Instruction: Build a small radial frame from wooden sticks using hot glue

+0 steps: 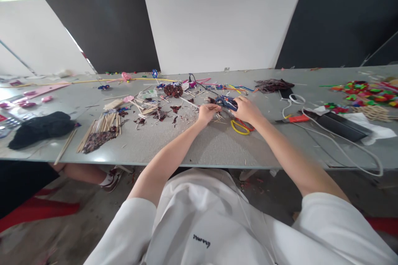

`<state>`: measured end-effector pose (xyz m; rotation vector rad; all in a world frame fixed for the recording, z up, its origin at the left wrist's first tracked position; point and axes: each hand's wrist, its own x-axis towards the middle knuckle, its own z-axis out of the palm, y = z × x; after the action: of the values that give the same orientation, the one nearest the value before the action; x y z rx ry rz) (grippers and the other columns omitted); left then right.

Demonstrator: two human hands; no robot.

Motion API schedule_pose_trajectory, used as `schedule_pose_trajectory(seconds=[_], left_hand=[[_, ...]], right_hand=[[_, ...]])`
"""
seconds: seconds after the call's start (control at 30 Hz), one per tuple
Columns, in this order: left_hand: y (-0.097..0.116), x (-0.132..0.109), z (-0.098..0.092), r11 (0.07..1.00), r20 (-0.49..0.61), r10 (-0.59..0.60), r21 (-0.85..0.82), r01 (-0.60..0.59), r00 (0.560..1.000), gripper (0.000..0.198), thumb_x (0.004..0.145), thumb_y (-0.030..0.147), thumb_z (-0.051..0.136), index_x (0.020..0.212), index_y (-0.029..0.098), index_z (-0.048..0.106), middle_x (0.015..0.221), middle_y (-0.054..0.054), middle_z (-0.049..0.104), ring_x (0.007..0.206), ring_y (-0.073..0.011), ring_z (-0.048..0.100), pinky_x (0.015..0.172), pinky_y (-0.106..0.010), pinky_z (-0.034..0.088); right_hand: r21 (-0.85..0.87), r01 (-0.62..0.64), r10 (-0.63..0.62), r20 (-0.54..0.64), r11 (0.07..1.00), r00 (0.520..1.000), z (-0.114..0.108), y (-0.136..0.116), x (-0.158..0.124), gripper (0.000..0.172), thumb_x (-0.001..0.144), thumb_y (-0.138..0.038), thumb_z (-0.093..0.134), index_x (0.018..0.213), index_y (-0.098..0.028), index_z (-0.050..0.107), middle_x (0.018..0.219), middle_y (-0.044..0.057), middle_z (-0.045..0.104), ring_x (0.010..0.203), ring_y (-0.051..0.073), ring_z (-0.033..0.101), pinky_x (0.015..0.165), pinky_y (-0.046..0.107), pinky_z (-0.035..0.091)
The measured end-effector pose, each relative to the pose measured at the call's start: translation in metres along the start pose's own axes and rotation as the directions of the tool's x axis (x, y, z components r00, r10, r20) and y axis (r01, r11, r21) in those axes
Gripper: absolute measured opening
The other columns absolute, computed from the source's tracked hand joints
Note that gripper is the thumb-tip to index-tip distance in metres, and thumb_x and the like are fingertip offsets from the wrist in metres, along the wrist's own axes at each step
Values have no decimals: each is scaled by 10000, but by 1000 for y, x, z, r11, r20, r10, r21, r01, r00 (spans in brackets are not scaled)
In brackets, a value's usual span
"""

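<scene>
My left hand point(209, 113) is pinched closed over the middle of the table. A thin pale stick point(189, 102) runs from its fingers toward a round dark-brown crinkled piece point(173, 90); whether the two are joined is hard to tell. Just to the right, my right hand point(246, 110) is wrapped around a blue tool point(226, 102) that looks like a glue gun, its tip close to my left fingertips. A black cord point(203, 85) leads toward this tool. Below my right hand lie yellow looped handles point(240, 127), probably of scissors.
Wooden sticks point(107, 126) and dark scraps point(160, 114) litter the left side. A black cloth bundle point(42, 129) lies farther left. At right are an orange-handled cutter point(298, 119), a white cable point(345, 145), a black case point(340, 125) and colourful fuzzy pieces point(367, 93). Panels point(224, 25) stand behind.
</scene>
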<state>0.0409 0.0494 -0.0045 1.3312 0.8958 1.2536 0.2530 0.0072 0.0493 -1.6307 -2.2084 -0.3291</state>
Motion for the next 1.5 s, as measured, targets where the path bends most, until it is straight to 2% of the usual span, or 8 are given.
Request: schedule_pose_trajectory(seconds=[0.1,0.33,0.47,0.8,1.07,1.17,1.33,1.5], left_hand=[[2,-1,1,1000,2,10,-10,-10,1000,172,810,274,860,871,119,820,908,-124,833,808,-186,747,727,-245,553],[0,1,-2,1000,-4,21,-18,-21,1000,212,801,310,859,855,110,812,921,-127,828,726,-166,712,631,-227,506],[-4,4,-2,999,3,31,-28,-31,1000,202,807,305,852,847,111,810,880,-116,824,701,-155,705,642,-231,508],[-10,10,-4,999,1,31,-36,-31,1000,246,774,332,881,876,115,825,824,-108,820,795,-209,758,785,-297,564],[-14,12,-5,999,14,38,-38,-38,999,268,747,358,894,853,124,820,836,-115,822,804,-231,769,790,-317,566],[-16,13,-4,998,11,40,-42,-39,999,259,754,356,886,848,125,818,827,-110,820,796,-224,767,793,-313,565],[-14,12,-4,999,5,32,-32,-32,999,261,751,358,891,847,123,827,827,-103,822,799,-212,758,791,-297,564],[-8,6,-4,1000,3,15,-9,-15,1000,266,773,347,887,889,114,835,857,-115,829,733,-187,729,687,-258,542]], right_hand=[[-57,-6,7,22,998,1000,-3,-3,-1,398,910,-393,642,1230,-159,687,1180,175,708,1047,335,684,886,412,528],[-147,3,6,64,989,998,-9,-8,-1,412,936,-446,599,1191,-147,721,1139,170,748,992,319,707,808,376,494],[-152,-4,15,77,988,997,-11,-9,-2,410,947,-466,581,1157,-152,739,1131,168,770,985,313,719,801,364,482],[-152,-12,22,63,988,998,-12,-8,-1,436,956,-515,562,1131,-163,750,1102,161,790,974,316,727,779,358,472],[-177,5,11,93,984,996,-11,-6,0,438,945,-515,569,1135,-166,752,1108,163,790,977,319,725,779,366,473],[-178,1,15,86,984,996,-11,-7,0,496,964,-581,538,1122,-164,756,1076,168,793,957,319,728,764,364,467],[-192,-19,37,93,981,995,-13,-8,-1,698,975,-758,427,1042,-156,775,981,189,797,893,325,733,739,363,454],[-220,-12,31,83,975,996,-15,-9,-1,793,969,-821,351,981,-159,788,921,188,799,839,324,737,715,365,443]])
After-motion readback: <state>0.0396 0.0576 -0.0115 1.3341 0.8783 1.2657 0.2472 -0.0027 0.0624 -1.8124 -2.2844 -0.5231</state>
